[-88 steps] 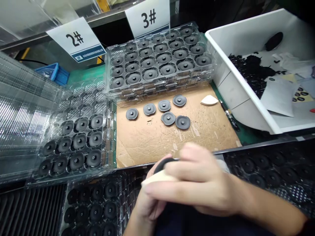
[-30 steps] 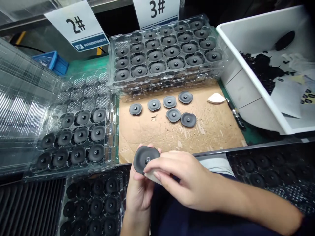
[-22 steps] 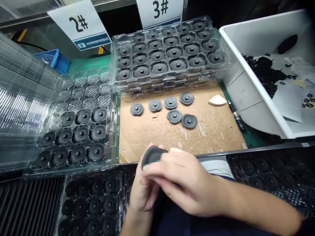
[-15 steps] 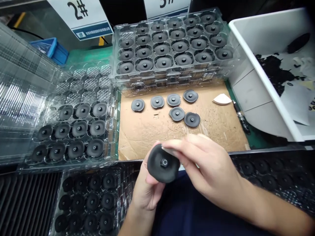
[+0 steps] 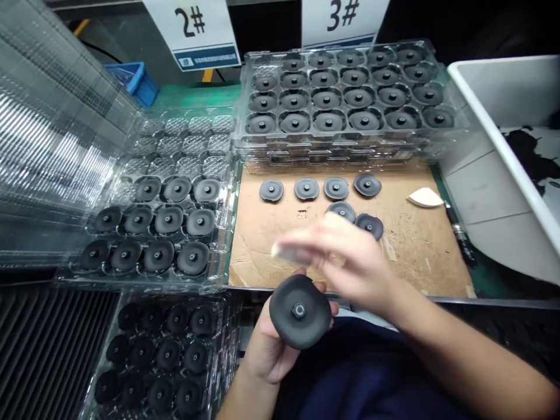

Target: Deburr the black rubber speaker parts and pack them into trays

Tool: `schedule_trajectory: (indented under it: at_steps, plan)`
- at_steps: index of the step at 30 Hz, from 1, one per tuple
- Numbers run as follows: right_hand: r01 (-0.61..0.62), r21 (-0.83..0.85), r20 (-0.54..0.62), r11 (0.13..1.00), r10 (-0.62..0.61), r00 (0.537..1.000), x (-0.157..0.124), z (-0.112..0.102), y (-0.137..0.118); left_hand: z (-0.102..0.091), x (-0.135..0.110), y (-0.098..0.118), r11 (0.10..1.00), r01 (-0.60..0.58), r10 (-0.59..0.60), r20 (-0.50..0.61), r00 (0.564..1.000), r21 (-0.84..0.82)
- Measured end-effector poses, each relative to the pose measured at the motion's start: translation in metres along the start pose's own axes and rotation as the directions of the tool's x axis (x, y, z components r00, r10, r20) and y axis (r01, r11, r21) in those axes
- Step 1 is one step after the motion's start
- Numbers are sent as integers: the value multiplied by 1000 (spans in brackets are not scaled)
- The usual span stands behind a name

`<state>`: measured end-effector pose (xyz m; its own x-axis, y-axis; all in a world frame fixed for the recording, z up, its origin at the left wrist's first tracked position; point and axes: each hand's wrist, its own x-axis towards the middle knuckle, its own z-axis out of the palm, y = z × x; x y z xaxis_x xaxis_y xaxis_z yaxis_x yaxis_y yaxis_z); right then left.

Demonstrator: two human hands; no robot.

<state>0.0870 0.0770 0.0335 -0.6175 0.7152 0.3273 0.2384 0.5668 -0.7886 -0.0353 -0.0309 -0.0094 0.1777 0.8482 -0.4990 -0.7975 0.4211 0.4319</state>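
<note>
Left hand (image 5: pixel 271 356) cupped palm-up, fingers curled round the rim of a black rubber diaphragm disc (image 5: pixel 312 326). Disc round, no long axis, central stud (image 5: pixel 298 310) facing the camera. Right hand (image 5: pixel 354 271) nearer the far side, blurred, fingers extended, clear of the disc; whether they hold anything, cannot tell. Beyond fingertips: cardboard sheet (image 5: pixel 420 256), loose discs (image 5: pixel 336 188), clear tray (image 5: pixel 328 153) of discs.

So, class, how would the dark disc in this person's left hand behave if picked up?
The disc is probably flexible: the discs on the cardboard have slightly wavy rims. It's likely light, resting on one left hand. Laid flat, it probably won't roll.
</note>
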Motion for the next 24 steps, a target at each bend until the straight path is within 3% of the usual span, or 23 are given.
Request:
schedule_trajectory:
  at_steps: [2,3,5,7,11,15,17,18,19,20,22,23,24]
  plan:
    - [-247,44,-82,968,250,965,7,12,33,0,-3,5,996,12,-7,46,999,-93]
    - [-316,59,-61,947,319,946,8,20,50,-1,-4,8,990,15,-5,73,997,-140]
    - [-344,47,-12,938,345,939,4,39,74,-5,-5,11,976,9,19,127,992,-218]
    - [-322,19,-55,947,323,945,-8,54,84,-11,-5,13,962,-16,62,161,985,-271]
    - [-316,2,-207,949,310,928,-37,61,66,-22,-4,17,948,-21,86,193,977,-319]
    - [-310,24,-143,950,310,940,-52,50,44,-26,-3,18,955,-40,89,155,984,-294]
    - [-320,37,-103,947,322,941,-56,49,39,-27,-3,16,973,-186,198,84,977,-136]
    - [-326,41,-95,944,329,940,-58,49,37,-29,-3,15,949,-314,313,50,948,22]
    - [-331,43,-95,943,334,938,-60,50,36,-30,-3,14,861,-455,456,53,889,228]
    - [-337,43,-102,941,340,935,-62,50,34,-32,-3,13,693,-569,589,107,801,443]
    - [-351,34,-130,936,352,927,-65,51,31,-35,-3,12,269,-629,706,295,644,729]
    - [-355,24,-144,934,355,924,-66,50,29,-36,-3,13,109,-608,697,376,611,787]
    - [-357,14,-152,934,355,922,-67,49,27,-36,-2,13,9,-584,673,427,604,812]
